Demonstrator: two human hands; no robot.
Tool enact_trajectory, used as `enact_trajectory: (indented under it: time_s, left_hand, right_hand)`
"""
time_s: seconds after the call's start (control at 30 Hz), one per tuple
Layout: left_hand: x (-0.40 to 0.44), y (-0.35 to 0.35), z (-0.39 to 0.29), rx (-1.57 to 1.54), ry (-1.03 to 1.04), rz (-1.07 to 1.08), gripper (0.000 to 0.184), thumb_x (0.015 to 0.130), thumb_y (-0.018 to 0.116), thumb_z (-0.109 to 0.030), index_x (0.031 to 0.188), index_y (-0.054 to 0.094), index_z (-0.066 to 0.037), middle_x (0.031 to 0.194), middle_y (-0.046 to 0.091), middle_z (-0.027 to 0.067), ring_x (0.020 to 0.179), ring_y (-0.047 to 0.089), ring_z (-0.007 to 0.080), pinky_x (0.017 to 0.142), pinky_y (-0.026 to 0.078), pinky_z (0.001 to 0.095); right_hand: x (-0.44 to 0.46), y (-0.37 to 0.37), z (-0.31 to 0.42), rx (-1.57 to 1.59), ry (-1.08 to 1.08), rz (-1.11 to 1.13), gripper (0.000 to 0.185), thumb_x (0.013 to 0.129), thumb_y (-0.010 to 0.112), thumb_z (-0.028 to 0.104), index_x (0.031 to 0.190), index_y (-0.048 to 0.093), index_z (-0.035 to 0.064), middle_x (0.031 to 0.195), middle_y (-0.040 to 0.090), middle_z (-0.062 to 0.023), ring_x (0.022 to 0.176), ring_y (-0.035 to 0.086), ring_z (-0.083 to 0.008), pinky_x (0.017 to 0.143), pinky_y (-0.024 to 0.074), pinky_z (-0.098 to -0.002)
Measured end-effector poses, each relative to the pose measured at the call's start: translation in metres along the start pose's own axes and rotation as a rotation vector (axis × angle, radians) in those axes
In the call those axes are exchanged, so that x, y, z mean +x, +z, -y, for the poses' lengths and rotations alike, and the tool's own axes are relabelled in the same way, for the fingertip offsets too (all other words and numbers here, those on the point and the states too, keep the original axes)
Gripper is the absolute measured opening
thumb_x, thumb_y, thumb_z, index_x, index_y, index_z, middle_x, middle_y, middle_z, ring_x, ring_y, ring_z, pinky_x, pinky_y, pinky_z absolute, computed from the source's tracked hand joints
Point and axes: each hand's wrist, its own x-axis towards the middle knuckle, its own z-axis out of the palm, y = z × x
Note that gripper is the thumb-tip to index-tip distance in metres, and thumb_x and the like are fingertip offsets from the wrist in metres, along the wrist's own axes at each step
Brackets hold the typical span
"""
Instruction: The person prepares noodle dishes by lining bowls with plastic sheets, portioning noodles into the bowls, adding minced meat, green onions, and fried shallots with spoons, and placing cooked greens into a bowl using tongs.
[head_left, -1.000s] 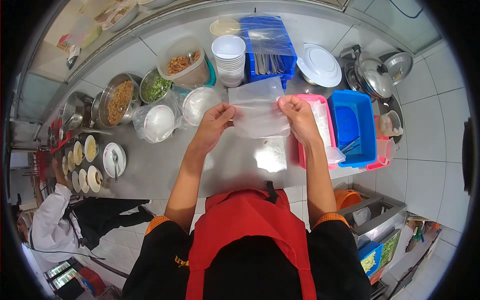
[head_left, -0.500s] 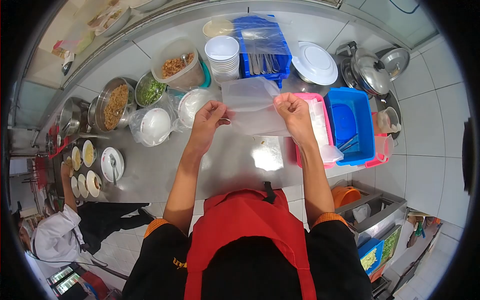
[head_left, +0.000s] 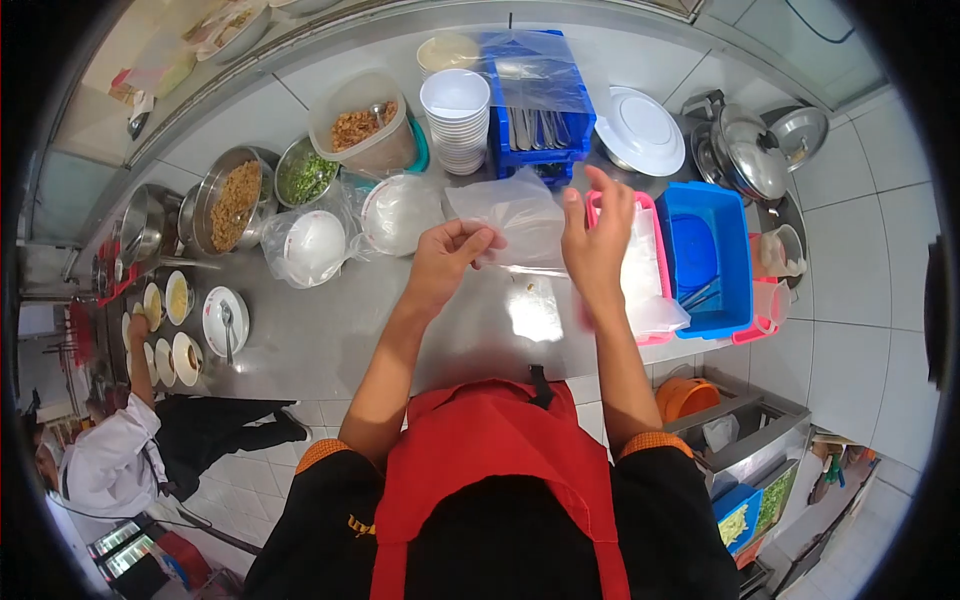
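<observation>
Just past my red apron (head_left: pixel 500 430) the steel worktop (head_left: pixel 460 335) stretches away, and over it I have both hands up, well apart, with one plastic bag (head_left: pixel 515 212) between them. My left hand (head_left: pixel 450 258) is closed on the film, thumb and fingers pinching its near left part, so the bag spreads far and to the right from that grip. My right hand (head_left: pixel 600 235) is loose, fingers raised and thumb parted from them, standing just beside the bag's right edge; the film is so see-through and creased there that I can't tell whether the thumb touches it. The bag's longer run looks to go left to right, from one hand toward the other, with its far corners rumpled upward. As I judge it, that right edge against my right thumb is the relation that counts, since the left side is already held. Right of my right wrist sits a pink tray (head_left: pixel 659 238) of white sheets, and next to it a blue tub (head_left: pixel 736 290). Beyond the bag stand the stacked white bowls (head_left: pixel 458 125), then, to their right, a blue cutlery bin (head_left: pixel 537 157).
</observation>
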Motion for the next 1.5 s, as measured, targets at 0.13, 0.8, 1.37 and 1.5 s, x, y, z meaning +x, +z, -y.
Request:
enact_trajectory:
  time_s: [0.13, 0.8, 1.37, 1.5]
  left_hand:
    - [-0.002, 0.013, 0.021, 0.139, 0.096, -0.174, 0.02, 0.082, 0.07, -0.013, 0.097, 0.065, -0.001, 0.084, 0.069, 0.0056, 0.074, 0.061, 0.011, 0.064, 0.048, 0.0253]
    - [-0.032, 0.009, 0.046, 0.236, 0.014, -0.196, 0.09, 0.07, 0.079, -0.025, 0.141, 0.025, -0.011, 0.125, 0.043, 0.0114, 0.097, 0.049, 0.0151, 0.072, 0.046, 0.0268]
    - [-0.017, 0.005, 0.047, -0.064, 0.122, -0.613, 0.044, 0.079, 0.073, -0.021, 0.112, 0.051, -0.005, 0.087, 0.055, 0.0032, 0.071, 0.054, 0.0091, 0.065, 0.045, 0.0235]
    - [-0.04, 0.027, 0.047, -0.083, -0.044, -0.256, 0.05, 0.078, 0.075, -0.027, 0.112, 0.048, -0.002, 0.094, 0.057, 0.007, 0.073, 0.056, 0.0106, 0.062, 0.046, 0.0238]
  right_hand:
    - [-0.015, -0.027, 0.041, 0.35, 0.196, 0.429, 0.034, 0.076, 0.071, 0.019, 0.101, 0.058, -0.0007, 0.089, 0.057, -0.0131, 0.069, 0.057, -0.0214, 0.062, 0.0462, -0.0318]
    - [-0.037, -0.04, 0.012, 0.425, 0.448, 0.942, 0.012, 0.08, 0.059, -0.003, 0.09, 0.065, -0.0033, 0.076, 0.061, -0.0043, 0.067, 0.056, -0.0112, 0.061, 0.0437, -0.0228]
    - [-0.037, -0.028, 0.002, 0.72, 0.647, 0.869, 0.005, 0.081, 0.067, 0.002, 0.082, 0.063, 0.0021, 0.073, 0.062, -0.0003, 0.062, 0.051, -0.0057, 0.059, 0.0411, -0.0205]
    - [-0.046, -0.014, 0.008, 0.715, 0.62, 0.764, 0.023, 0.076, 0.069, -0.004, 0.068, 0.05, 0.0052, 0.063, 0.054, 0.0022, 0.059, 0.048, -0.0038, 0.053, 0.0381, -0.0178]
